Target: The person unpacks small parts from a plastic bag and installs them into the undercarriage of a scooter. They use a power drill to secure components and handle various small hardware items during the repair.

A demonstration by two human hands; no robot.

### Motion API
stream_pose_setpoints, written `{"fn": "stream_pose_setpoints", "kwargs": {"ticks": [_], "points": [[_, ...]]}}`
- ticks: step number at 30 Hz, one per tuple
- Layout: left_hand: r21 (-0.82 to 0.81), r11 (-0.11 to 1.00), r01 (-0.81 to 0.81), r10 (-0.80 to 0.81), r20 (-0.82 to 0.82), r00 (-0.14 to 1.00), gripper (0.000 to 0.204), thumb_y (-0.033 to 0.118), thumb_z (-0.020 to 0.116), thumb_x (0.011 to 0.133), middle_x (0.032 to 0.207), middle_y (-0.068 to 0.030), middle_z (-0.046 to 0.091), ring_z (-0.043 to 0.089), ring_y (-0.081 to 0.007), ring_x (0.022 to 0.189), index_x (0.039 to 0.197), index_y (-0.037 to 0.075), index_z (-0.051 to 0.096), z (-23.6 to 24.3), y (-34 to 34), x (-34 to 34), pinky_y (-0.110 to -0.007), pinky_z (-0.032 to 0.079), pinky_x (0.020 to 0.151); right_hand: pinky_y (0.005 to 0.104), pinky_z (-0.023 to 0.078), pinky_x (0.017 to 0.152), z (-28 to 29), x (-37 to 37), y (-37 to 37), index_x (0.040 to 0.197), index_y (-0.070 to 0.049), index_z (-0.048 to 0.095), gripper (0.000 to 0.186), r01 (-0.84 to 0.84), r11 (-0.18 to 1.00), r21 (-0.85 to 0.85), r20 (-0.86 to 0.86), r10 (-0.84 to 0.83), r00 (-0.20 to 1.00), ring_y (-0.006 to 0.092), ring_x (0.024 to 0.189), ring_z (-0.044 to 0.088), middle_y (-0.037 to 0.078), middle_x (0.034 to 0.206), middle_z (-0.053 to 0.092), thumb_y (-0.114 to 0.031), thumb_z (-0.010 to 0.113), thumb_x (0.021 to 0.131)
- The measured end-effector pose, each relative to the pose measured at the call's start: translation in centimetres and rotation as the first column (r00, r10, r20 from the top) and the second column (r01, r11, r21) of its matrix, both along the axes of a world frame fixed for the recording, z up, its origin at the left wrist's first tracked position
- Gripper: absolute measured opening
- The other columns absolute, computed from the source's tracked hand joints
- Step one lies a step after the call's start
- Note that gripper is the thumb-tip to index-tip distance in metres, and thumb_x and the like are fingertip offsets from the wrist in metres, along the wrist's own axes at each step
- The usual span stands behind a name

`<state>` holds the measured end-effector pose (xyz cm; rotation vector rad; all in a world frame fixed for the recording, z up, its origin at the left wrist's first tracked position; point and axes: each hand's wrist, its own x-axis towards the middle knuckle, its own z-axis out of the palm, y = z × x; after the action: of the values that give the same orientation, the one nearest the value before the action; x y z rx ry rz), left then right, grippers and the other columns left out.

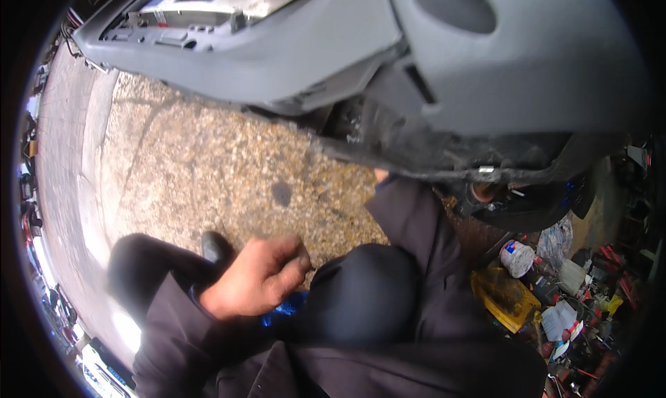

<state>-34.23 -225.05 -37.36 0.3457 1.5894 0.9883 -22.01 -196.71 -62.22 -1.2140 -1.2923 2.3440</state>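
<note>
A large grey plastic vehicle bumper point(298, 58) spans the top of the head view, its black underside open toward me. Underneath its lower edge goes my right arm. Only a sliver of my right hand point(381, 175) shows there, so its fingers and anything they hold are hidden. My left hand point(260, 277) is closed in a fist beside my bent knee, away from the bumper. The thumb lies against the curled fingers, and the inside of the fist is out of sight. Something shiny and blue point(288, 305) shows just below that hand.
Rough pebbled ground point(222, 162) lies between me and the bumper. To the right, a white tub point(517, 258), a yellow tray point(506, 297) and a jumble of tools and rags crowd the floor. A dark round part point(531, 207) sits beneath the bumper's right side.
</note>
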Motion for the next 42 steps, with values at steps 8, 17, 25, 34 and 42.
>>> {"fn": "stream_pose_setpoints", "kwargs": {"ticks": [8,17,25,34,42], "points": [[0.028,1.0,-0.012,0.012,0.004,1.0,0.015,0.009,0.053,0.095,0.071,-0.0023,0.054,0.047,-0.009,0.067,0.087,-0.002,0.059,0.2,-0.6,0.0,-0.028,0.042,0.061,0.0475,0.039,0.106,0.1,-0.7,0.1,0.132,-0.013,0.055,0.042,0.015,1.0,0.006,-0.031,-0.015,0.999,0.0283,0.125,0.049,0.008,0.135,0.055,-0.04,0.046,0.101],[0.048,0.999,-0.001,0.003,-0.028,1.0,0.015,0.01,0.053,0.094,0.072,-0.0043,0.055,0.049,-0.0112,0.069,0.088,-0.003,0.059,0.0,-1.0,0.1,-0.029,0.044,0.063,0.0484,0.039,0.106,0.5,-1.3,-0.2,0.131,-0.013,0.055,0.042,0.045,0.999,-0.013,-0.055,-0.046,0.997,0.0283,0.125,0.049,0.008,0.135,0.055,-0.04,0.046,0.101],[0.05,0.999,0.007,-0.004,-0.045,0.999,0.015,0.009,0.053,0.094,0.07,-0.0041,0.054,0.049,-0.0115,0.066,0.087,-0.003,0.059,0.3,-1.2,0.1,-0.03,0.043,0.06,0.0493,0.039,0.106,0.8,-1.9,-0.2,0.131,-0.013,0.055,0.042,0.068,0.997,-0.038,-0.084,-0.071,0.994,0.0282,0.125,0.049,0.008,0.135,0.055,-0.041,0.046,0.101],[0.082,0.997,-0.003,0.007,-0.059,0.998,0.015,0.007,0.053,0.093,0.066,-0.0058,0.052,0.046,-0.0102,0.062,0.082,-0.002,0.057,0.5,-1.6,0.0,-0.03,0.041,0.056,0.0503,0.039,0.106,1.5,-3.5,-0.1,0.131,-0.014,0.056,0.043,0.105,0.991,-0.081,-0.126,-0.115,0.985,0.0282,0.125,0.049,0.008,0.136,0.055,-0.042,0.046,0.101],[0.074,0.997,0.004,-0.001,-0.042,0.999,0.013,0.007,0.052,0.093,0.072,-0.0043,0.056,0.048,-0.0104,0.068,0.086,-0.003,0.057,0.7,-2.1,-0.1,-0.029,0.042,0.063,0.0512,0.039,0.106,1.2,-7.4,-0.3,0.131,-0.014,0.056,0.043,0.163,0.962,-0.218,-0.226,-0.212,0.951,0.0282,0.125,0.049,0.008,0.136,0.055,-0.043,0.046,0.1]]}}
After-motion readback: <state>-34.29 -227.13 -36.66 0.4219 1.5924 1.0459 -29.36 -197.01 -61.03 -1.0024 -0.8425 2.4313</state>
